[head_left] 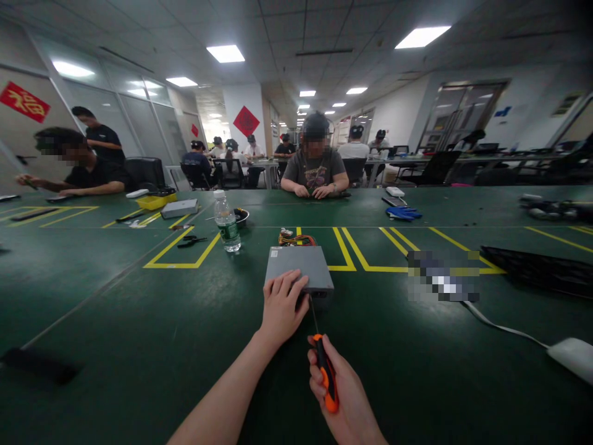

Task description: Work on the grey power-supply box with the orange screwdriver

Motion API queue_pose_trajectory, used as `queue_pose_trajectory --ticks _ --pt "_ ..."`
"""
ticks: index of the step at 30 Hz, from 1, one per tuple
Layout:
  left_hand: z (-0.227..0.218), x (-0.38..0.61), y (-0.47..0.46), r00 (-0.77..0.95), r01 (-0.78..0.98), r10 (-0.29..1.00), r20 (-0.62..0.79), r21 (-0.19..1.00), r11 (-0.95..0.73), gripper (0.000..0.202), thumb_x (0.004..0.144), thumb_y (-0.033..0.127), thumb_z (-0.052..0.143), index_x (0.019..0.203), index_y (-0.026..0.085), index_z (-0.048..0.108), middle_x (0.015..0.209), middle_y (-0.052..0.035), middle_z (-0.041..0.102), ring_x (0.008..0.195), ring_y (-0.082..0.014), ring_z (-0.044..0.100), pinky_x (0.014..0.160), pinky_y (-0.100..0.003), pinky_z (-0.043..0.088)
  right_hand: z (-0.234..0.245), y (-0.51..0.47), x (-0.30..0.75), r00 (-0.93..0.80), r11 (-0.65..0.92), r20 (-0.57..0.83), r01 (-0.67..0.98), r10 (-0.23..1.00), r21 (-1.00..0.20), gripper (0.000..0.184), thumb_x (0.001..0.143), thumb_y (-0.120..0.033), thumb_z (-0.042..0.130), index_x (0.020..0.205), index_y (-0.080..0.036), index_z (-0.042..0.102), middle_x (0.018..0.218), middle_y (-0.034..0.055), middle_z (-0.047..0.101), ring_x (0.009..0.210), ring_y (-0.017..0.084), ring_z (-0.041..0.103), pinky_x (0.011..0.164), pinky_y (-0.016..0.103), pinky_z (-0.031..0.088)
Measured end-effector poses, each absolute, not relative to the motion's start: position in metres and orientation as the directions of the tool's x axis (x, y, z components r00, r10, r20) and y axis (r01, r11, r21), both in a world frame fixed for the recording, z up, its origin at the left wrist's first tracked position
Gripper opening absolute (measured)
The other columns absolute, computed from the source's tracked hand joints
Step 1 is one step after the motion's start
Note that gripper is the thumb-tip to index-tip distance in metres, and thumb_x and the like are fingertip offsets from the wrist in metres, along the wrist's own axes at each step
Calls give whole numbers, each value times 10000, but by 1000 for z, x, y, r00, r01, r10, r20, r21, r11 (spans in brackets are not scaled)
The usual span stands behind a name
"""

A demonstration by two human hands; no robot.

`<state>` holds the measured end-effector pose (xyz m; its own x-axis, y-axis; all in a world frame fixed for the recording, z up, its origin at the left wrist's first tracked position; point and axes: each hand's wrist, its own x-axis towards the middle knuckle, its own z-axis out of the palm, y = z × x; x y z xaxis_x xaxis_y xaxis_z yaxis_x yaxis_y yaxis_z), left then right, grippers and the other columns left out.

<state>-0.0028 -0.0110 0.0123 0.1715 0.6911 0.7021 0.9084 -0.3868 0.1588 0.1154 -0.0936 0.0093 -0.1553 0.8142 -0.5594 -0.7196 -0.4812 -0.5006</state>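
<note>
A flat grey metal box [301, 264] lies on the green table [139, 346] in front of me. My left hand [281, 304] rests on its near left corner, fingers laid over the top and pressing down. My right hand [341, 395] is closed round the orange and black handle of a screwdriver [324, 369]. Its thin shaft points away from me, with the tip at the near edge of the box. Coloured wires [295, 238] lie just behind the box.
A water bottle [227, 221] stands left of the box. Black pliers [191, 241], a yellow tray [156, 200] and another grey box [180, 207] lie further left. A keyboard [542, 269] and white mouse [572, 356] sit right. Blue gloves [403, 213] lie beyond. People sit across the table.
</note>
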Motion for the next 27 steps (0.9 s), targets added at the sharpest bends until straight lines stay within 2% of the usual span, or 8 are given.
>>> queue_pose_trajectory --ticks 4,10,19,27 --pt "12 -2 -11 167 912 690 705 154 -379 323 806 264 545 1128 272 541 1202 -32 559 1124 -207 472 923 -383 306 9 -95 117 -126 -447 -526 -710 841 -545 279 615 -290 767 770 -123 606 645 10 584 459 39 435 371 127 303" --pt "12 -2 -11 167 908 688 706 161 -386 306 817 267 528 1122 265 548 1200 -45 562 1127 -217 471 921 -390 306 12 -96 119 -200 -513 -558 -707 806 -487 318 691 -339 701 868 -84 635 640 29 585 433 34 432 371 128 308" --pt "15 -3 -13 178 913 688 704 143 -382 307 814 267 528 1121 268 547 1197 -41 561 1125 -214 472 918 -387 307 10 -98 138 -143 -456 -528 -716 837 -528 263 689 -329 697 806 -103 631 593 15 567 382 27 389 329 127 260" --pt "13 -4 -12 184 907 714 676 163 -387 303 844 280 485 1144 270 521 1229 -33 542 1155 -206 445 931 -387 282 7 -96 144 -141 -428 -504 -742 852 -516 251 699 -309 689 814 -93 632 588 9 565 375 14 363 319 115 247"
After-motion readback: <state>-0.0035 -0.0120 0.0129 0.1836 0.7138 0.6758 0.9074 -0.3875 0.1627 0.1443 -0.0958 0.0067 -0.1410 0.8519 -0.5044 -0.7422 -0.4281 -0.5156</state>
